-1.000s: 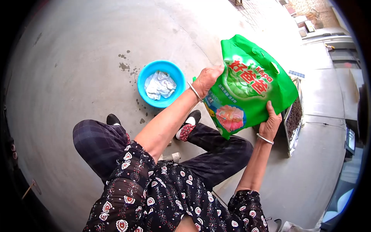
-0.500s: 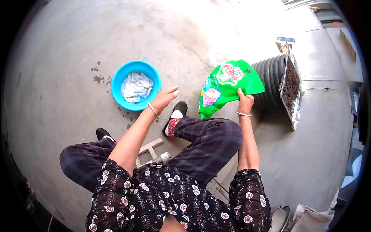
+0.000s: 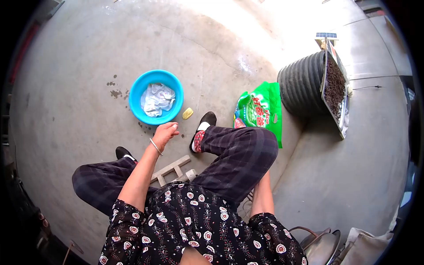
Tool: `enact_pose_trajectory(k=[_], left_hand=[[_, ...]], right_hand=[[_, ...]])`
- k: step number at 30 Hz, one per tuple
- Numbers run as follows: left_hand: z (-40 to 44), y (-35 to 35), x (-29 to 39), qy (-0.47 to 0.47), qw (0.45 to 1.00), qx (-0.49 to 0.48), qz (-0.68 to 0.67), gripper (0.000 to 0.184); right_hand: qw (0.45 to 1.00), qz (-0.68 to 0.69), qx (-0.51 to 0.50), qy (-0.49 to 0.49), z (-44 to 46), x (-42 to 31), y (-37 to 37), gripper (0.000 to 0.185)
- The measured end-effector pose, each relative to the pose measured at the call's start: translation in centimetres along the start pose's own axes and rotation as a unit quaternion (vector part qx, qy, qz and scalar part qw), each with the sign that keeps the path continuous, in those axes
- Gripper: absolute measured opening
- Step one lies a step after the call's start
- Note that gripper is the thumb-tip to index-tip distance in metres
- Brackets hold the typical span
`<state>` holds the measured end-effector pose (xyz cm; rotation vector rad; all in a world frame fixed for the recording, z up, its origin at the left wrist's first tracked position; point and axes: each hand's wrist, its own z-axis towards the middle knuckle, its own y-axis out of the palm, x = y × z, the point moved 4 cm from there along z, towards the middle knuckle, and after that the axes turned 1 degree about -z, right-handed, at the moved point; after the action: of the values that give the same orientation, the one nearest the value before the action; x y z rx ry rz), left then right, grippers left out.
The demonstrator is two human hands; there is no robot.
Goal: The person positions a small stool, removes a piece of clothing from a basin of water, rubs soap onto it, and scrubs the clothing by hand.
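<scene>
My left hand (image 3: 166,134) is just below the blue basin (image 3: 134,109), its fingers curled in; whether anything is in them I cannot make out. Inside the basin lies a crumpled white cloth (image 3: 158,99). Beside the basin, a yellowish oval piece that looks like soap (image 3: 187,113) rests on the floor. The green printed bag (image 3: 260,115) sits on the floor beyond my right knee, which covers part of it. Only my right forearm shows, since my right hand is hidden behind my bent leg.
A black ribbed tub (image 3: 302,84) stands at the right, with a tray of dark, soil-like material (image 3: 334,86) leaning on it. Between my legs is a low wooden frame (image 3: 174,168). A metal pan or lid (image 3: 324,247) lies at lower right. Wet spots mark the floor by the basin.
The green bag has left my right hand and now sits on the floor. My right hand has dropped behind my leg. My left hand has moved down-left, uncovering the yellowish piece.
</scene>
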<state>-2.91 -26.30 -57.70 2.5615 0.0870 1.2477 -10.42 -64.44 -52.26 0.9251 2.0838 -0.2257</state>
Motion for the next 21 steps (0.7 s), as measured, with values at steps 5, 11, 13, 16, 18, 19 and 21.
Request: enact_pose_trajectory(k=[5, 11, 13, 16, 18, 19, 21], left_hand=[[-1.4, -3.3, 0.1, -0.004, 0.995, 0.089, -0.035, 0.036], [-0.9, -8.5, 0.5, 0.032, 0.967, 0.174, -0.182, 0.041], [0.0, -9.8, 0.6, 0.03, 0.96, 0.174, -0.219, 0.048], [2.2, -11.2, 0.9, 0.056, 0.946, 0.17, -0.269, 0.06], [3.4, -11.7, 0.7, 0.039, 0.938, 0.152, -0.308, 0.079], [3.9, -11.6, 1.0, 0.034, 0.933, 0.159, -0.322, 0.082], [4.6, -11.6, 0.9, 0.028, 0.93, 0.14, -0.338, 0.094]], right_hand=[[0.998, -0.012, -0.063, 0.021, -3.4, -2.1, 1.3, 0.027], [0.95, -0.212, -0.222, -0.057, -4.5, -11.6, 2.2, 0.043], [0.914, -0.3, -0.257, -0.09, -7.3, -15.1, 7.1, 0.049], [0.834, -0.436, -0.317, -0.115, -10.7, -15.4, 17.6, 0.055], [0.752, -0.524, -0.394, -0.074, -11.2, -12.3, 24.4, 0.058], [0.698, -0.568, -0.433, -0.053, -10.8, -9.9, 27.4, 0.058], [0.566, -0.638, -0.52, -0.049, -7.2, -3.5, 31.3, 0.057]])
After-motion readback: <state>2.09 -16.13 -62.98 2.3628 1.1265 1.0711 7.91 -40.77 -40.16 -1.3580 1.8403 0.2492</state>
